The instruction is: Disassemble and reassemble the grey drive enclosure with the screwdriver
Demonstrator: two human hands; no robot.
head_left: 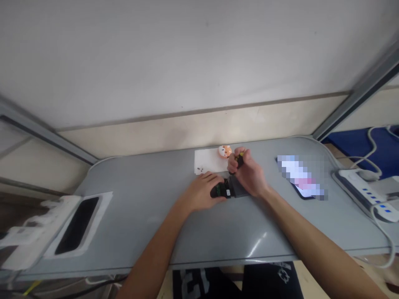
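My left hand (204, 192) is closed round the left end of a small dark electronic device with a bare circuit board (220, 190), which lies on the desk. Green parts and a white label show on the board. A flat dark grey section (239, 187) extends to its right, partly under my right hand (249, 172). That hand is curled round a black-and-yellow handle (240, 160), which looks like a screwdriver's, held upright over the device. Its tip is too small to make out. Behind the device, several tiny dark screws (200, 169) lie on white paper (204, 159).
An orange-and-white animal-face object (224, 151) sits on the paper's back edge. To the right are a lit phone (301, 178) and a power strip (366, 193) with cables. A dark phone (77, 224) and white plugs (23, 236) occupy the left. A wall panel (174, 131) closes the back.
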